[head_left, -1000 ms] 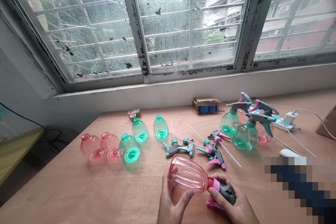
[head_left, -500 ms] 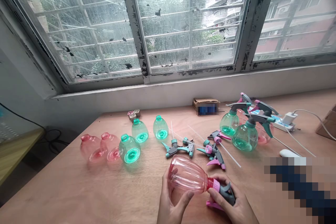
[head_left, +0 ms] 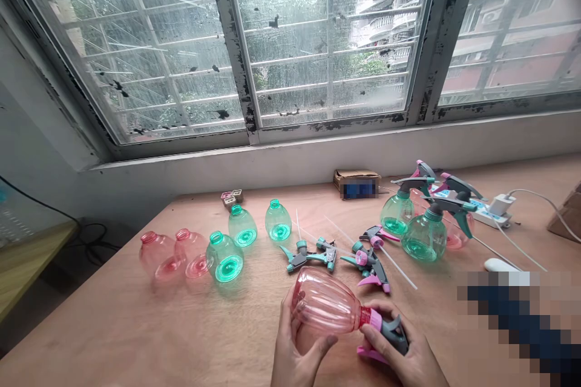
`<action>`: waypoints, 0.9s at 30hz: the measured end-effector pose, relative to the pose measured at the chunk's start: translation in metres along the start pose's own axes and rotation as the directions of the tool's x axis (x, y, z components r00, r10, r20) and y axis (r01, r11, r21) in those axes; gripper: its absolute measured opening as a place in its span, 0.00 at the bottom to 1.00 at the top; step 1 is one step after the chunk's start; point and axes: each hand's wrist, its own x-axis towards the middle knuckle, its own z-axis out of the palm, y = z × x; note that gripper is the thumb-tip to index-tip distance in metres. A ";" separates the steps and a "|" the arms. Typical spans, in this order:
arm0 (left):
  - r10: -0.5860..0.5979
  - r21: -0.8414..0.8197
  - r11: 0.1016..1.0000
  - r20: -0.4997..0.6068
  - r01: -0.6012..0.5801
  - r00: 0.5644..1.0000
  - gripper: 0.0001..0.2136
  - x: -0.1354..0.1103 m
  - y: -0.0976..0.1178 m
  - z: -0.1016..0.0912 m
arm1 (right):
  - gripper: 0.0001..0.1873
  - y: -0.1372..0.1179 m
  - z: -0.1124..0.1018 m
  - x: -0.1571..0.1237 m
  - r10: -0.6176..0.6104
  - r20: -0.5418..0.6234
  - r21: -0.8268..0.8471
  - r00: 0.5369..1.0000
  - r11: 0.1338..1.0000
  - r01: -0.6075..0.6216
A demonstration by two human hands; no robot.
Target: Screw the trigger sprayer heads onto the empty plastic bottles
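My left hand (head_left: 295, 355) wraps around the body of a clear pink spray bottle (head_left: 323, 302) lying on its side above the wooden table (head_left: 113, 326). My right hand (head_left: 402, 360) grips the grey and pink trigger head (head_left: 385, 334) at the bottle's neck. Both hands sit at the bottom middle of the view. Loose trigger heads (head_left: 313, 252) with long white tubes lie on the table just beyond the bottle.
Two pink bottles (head_left: 175, 252) and three green bottles (head_left: 242, 231) without heads stand at the left. Bottles with heads fitted (head_left: 422, 227) stand at the right, by a white power strip (head_left: 492, 208). A small cardboard box (head_left: 356, 182) sits by the window wall.
The pink bottle and both hands have barely shifted; the left thumb moved slightly along the bottle.
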 end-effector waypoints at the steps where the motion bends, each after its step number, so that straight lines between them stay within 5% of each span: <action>1: 0.007 0.006 1.000 0.005 -0.007 1.000 0.42 -0.001 0.001 0.000 | 0.25 0.000 0.000 0.000 0.003 0.010 -0.002 1.000 1.000 -0.003; 27: 0.003 0.000 1.000 -0.006 -0.003 1.000 0.38 -0.002 -0.002 0.000 | 0.26 0.002 -0.003 0.001 0.005 0.035 -0.023 0.999 1.000 -0.004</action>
